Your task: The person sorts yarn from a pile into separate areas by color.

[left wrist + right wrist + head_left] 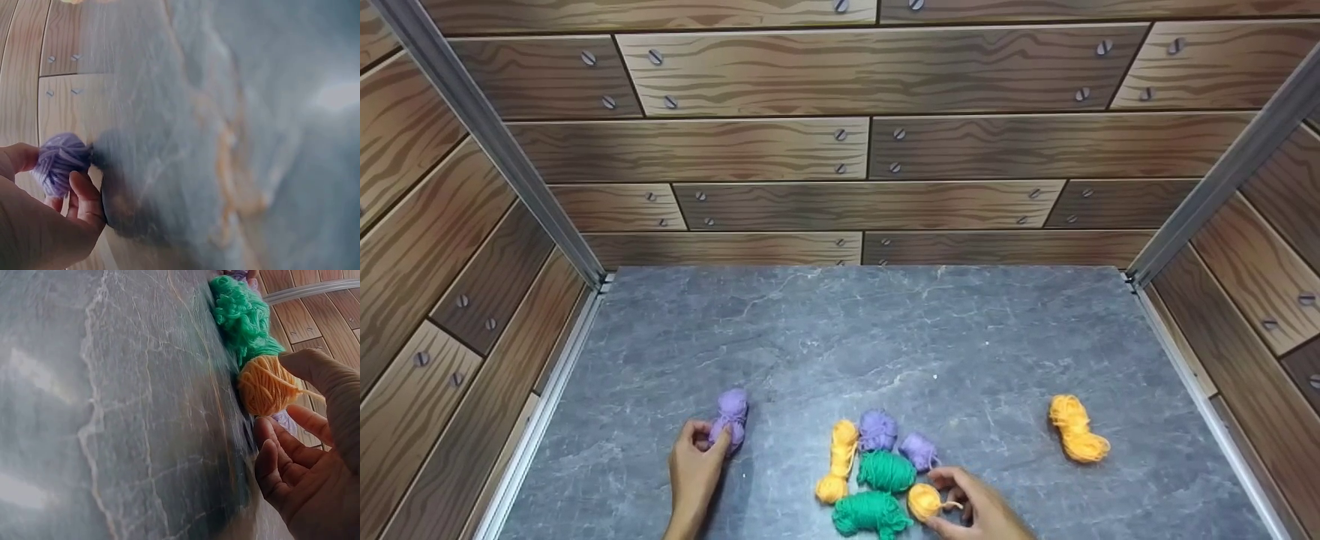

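Observation:
My left hand (695,469) grips a small purple yarn skein (731,409) at the left of the group; in the left wrist view thumb and fingers stand around the skein (61,163). My right hand (981,511) pinches a small orange yarn ball (924,502) with a loose tail. In the right wrist view this ball (265,387) lies between thumb and fingers, beside green yarn (242,318). Close by are two green skeins, an upper one (887,471) and a lower one (870,513), two purple balls (877,430), and a long orange skein (838,459).
Another orange skein (1078,429) lies apart on the right side of the grey marbled table (810,337). Wood-patterned walls (780,150) enclose the back and both sides. Metal rails (540,412) run along the table's side edges.

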Available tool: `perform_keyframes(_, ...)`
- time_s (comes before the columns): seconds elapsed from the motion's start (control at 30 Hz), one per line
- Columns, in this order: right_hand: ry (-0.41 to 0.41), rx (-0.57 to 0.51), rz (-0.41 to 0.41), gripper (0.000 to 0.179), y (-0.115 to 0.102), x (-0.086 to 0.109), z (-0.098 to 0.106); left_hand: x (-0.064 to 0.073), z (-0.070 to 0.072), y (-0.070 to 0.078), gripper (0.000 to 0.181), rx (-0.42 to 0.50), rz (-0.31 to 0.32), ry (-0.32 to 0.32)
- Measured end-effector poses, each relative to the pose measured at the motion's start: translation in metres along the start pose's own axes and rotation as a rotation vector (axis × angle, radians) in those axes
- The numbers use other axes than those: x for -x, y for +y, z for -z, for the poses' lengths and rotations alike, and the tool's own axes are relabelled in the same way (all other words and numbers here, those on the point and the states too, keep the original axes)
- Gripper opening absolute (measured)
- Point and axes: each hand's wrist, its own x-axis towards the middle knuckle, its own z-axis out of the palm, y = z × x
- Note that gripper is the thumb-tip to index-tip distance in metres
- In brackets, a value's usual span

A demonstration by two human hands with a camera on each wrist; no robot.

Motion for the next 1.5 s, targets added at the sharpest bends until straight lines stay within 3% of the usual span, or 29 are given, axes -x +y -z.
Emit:
perform_keyframes(0.47,-0.012,0.013,-0.015,0.050,-0.003,-0.003,-0.004,0.001,-0.002,-0.003,0.031,-0.042,-0.004,0.039)
perform_keyframes(0.77,0.038,0.096,0.086,0.043,0.001,-0.002,-0.008,0.003,-0.001,0.001,0.040,-0.017,0.032,0.015)
perform_keyframes(1.1,0.052,0.091,0.117,0.039,0.001,-0.002,-0.010,0.005,0.000,0.005,0.039,-0.019,0.092,0.001)
perform_keyframes(1.5,0.102,0.092,0.179,0.034,0.002,-0.002,-0.015,0.008,0.001,0.005,0.038,0.006,0.098,0.006)
